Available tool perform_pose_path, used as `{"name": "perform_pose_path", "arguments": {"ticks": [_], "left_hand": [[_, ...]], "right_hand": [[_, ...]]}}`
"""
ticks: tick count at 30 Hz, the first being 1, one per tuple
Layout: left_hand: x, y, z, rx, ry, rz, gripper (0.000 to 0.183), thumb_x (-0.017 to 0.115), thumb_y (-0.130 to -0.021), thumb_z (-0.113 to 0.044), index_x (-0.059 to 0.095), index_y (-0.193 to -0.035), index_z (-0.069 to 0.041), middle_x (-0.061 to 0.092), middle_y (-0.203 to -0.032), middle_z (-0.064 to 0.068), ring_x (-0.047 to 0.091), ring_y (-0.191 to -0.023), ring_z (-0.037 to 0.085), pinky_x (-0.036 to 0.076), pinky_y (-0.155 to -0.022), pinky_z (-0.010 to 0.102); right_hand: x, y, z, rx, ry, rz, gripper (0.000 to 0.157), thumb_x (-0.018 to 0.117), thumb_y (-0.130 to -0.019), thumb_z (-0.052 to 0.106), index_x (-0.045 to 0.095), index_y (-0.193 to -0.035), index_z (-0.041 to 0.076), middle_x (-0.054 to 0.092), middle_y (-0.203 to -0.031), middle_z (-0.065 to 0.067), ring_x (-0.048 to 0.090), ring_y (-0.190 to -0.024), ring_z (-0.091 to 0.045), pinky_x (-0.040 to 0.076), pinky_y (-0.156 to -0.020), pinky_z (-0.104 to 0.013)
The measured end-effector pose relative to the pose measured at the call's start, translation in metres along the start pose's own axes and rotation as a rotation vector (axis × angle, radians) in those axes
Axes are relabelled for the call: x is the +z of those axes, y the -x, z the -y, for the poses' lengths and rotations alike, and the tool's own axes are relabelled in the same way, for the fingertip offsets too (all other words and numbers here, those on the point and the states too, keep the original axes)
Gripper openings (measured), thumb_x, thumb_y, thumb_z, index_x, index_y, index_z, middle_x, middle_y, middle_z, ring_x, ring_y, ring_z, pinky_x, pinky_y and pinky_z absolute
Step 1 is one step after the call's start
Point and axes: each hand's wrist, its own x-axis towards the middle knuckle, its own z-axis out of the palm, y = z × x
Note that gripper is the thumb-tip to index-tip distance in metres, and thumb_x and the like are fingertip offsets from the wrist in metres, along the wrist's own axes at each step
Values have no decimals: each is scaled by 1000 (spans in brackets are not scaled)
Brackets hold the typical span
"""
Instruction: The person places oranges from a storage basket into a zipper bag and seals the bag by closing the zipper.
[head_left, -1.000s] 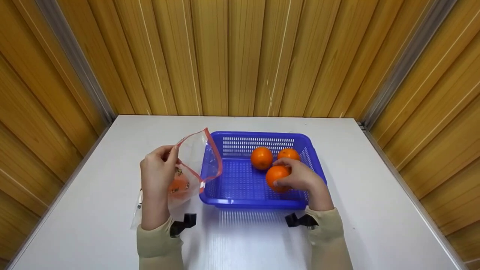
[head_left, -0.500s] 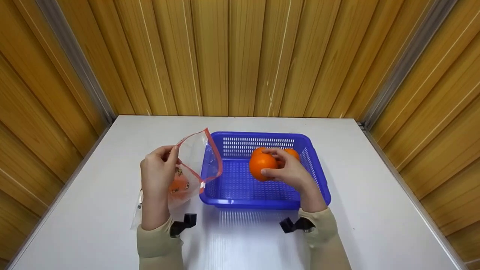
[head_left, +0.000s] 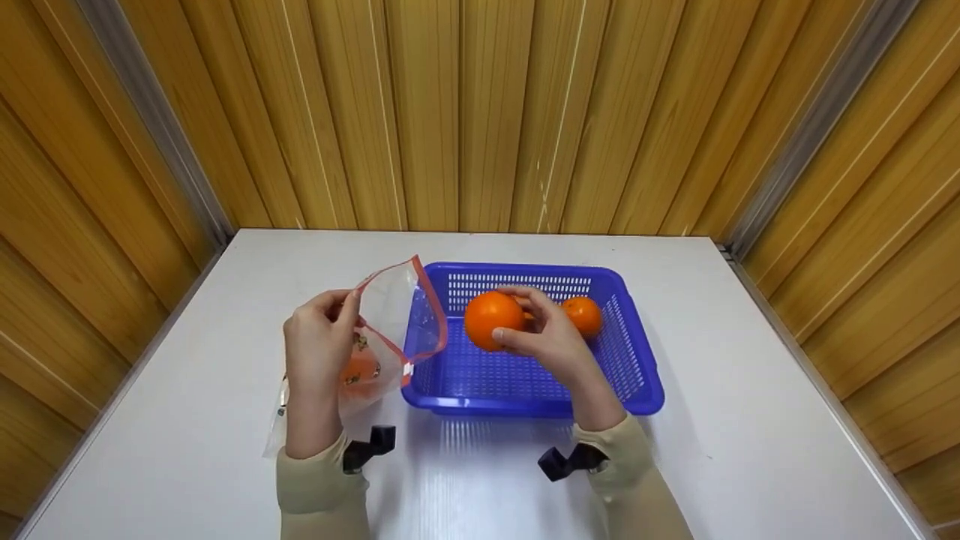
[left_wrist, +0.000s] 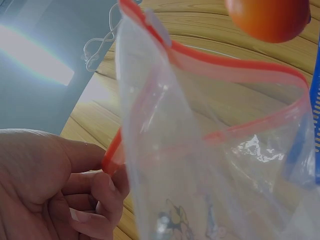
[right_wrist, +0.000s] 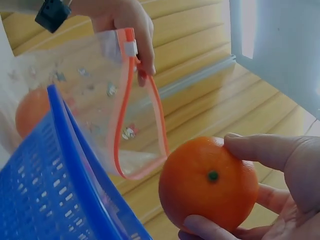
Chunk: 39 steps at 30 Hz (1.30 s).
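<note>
Presently, I am gripping an orange (head_left: 491, 321) in the fingers of the right hand (head_left: 555, 343), just right of the open-mouthed clear bag (head_left: 381, 381) the left hand (head_left: 319, 337) is pinching.

From the head we look forward and down over the whole basket (head_left: 517, 407). From both wrists we look, much closer, towards the panelled walls (head_left: 484, 112), sharing the bag (right_wrist: 102, 92) between those two views.

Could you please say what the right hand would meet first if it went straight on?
Past the round orange fruit it holds, the right hand would probably meet the clear, red-rimmed plastic bag at its mouth, though depth is unclear.
</note>
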Motion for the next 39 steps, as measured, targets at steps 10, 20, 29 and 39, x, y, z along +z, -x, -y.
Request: {"name": "perform_pose_path", "arguments": {"ticks": [10, 20, 29, 39], "left_hand": [[0, 0, 0, 2, 6, -5, 26, 66, -102, -23, 77, -106, 0, 72, -77, 14, 63, -56, 17, 47, -50, 15], [1, -1, 0, 18, 10, -6, 26, 65, -102, -22, 78, -106, 0, 72, -76, 15, 65, -57, 18, 47, -50, 14], [1, 0, -1, 13, 4, 7, 27, 65, -102, -23, 78, -107, 0, 72, -78, 15, 61, -56, 13, 47, -50, 13], [2, 0, 0, 15, -20, 6, 28, 65, -102, -24, 77, -108, 0, 72, -79, 15, 62, -57, 16, 48, -51, 13]], "right_hand": [[31, -14, 16, -97, 16, 21, 62, 83, -87, 17, 57, -143, 17, 61, -140, -14, 64, -118, -30, 62, -90, -41], [57, -28, 25, -89, 82, 60, 60, 82, -88, 20, 58, -143, 19, 59, -142, -14, 62, -120, -32, 58, -98, -44], [78, -37, 27, -41, 208, 131, 59, 82, -89, 25, 59, -143, 23, 60, -143, -8, 59, -122, -30, 55, -102, -45], [92, -42, 20, -12, 246, 180, 61, 80, -91, 17, 56, -147, 18, 61, -138, -12, 59, -117, -28, 56, -103, -45]]}}
